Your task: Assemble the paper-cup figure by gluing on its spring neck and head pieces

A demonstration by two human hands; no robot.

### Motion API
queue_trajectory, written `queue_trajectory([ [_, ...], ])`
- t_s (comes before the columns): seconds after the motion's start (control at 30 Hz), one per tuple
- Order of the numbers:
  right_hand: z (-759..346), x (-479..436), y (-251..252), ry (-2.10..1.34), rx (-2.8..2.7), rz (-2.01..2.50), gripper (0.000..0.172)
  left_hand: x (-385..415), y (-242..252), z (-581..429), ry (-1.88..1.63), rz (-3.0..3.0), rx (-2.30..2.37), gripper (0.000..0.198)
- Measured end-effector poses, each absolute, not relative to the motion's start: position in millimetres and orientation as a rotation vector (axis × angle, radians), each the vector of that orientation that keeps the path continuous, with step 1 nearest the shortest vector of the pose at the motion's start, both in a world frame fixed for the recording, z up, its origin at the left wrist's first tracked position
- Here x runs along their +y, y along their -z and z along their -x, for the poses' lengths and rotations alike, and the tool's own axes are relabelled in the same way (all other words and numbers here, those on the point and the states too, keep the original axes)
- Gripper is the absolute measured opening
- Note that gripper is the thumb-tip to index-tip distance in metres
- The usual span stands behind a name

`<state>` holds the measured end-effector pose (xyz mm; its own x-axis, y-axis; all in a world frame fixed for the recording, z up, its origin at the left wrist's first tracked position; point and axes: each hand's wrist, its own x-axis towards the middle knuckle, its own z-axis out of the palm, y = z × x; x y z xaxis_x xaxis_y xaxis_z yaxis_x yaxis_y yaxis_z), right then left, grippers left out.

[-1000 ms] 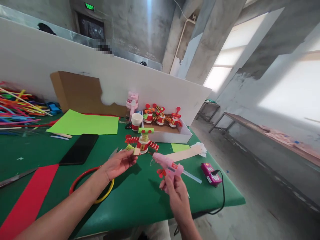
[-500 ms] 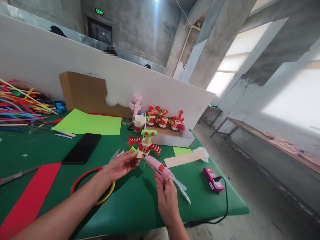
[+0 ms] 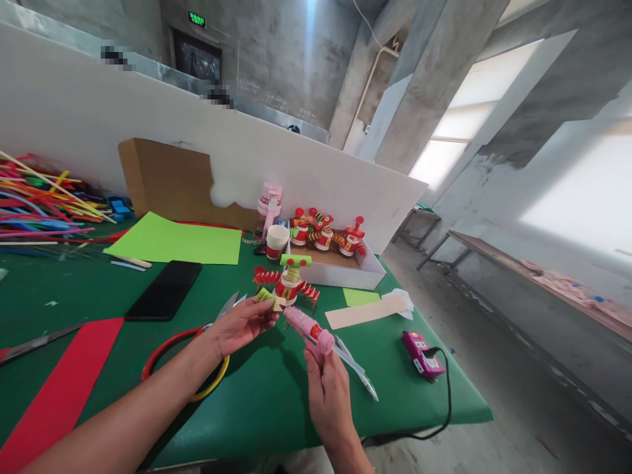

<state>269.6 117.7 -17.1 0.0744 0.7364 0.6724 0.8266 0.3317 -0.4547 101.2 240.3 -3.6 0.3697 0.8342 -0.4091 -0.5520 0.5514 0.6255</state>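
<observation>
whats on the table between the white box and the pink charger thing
In the head view, a tan strip and a small light green paper scrap lie there.

I am standing in a craft workshop set up inside a bare, unfinished industrial hall. The walls and the thick pillars (image 3: 429,79) are raw grey concrete. A green exit sign (image 3: 197,20) glows above a dark doorway, and a long workbench (image 3: 518,264) stands further away beside the bright windows. A white partition board (image 3: 74,118) closes the back of the green tabletop (image 3: 266,395). Craft materials are all around: a heap of coloured straws (image 3: 34,204), a green paper sheet (image 3: 172,242), a red paper strip (image 3: 64,388), a piece of cardboard (image 3: 168,181) and a pink glue gun (image 3: 309,328). A white box (image 3: 340,276) holds several finished paper-cup figures (image 3: 323,236) of the same kind.
</observation>
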Motion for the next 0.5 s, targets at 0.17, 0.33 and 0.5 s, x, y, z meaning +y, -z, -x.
queue_trajectory([
  [0.17, -270.7, 117.7, 15.8, 0.125, -1.697, 1.44, 0.043, 241.0, 5.9, -100.5, -0.915, -0.432, 0.781, 0.022],
  [0.33, -271.6, 117.4, 14.0, 0.136, -1.709, 1.454, 0.045, 242.1, 10.9, -99.6, -0.899, -0.459, 0.746, 0.014],
  [0.5, -271.4, 118.5, 13.5, 0.124, -1.703, 1.442, 0.046, 242.1, 10.6, -99.2, -0.877, -0.49, 0.733, 0.01],
])
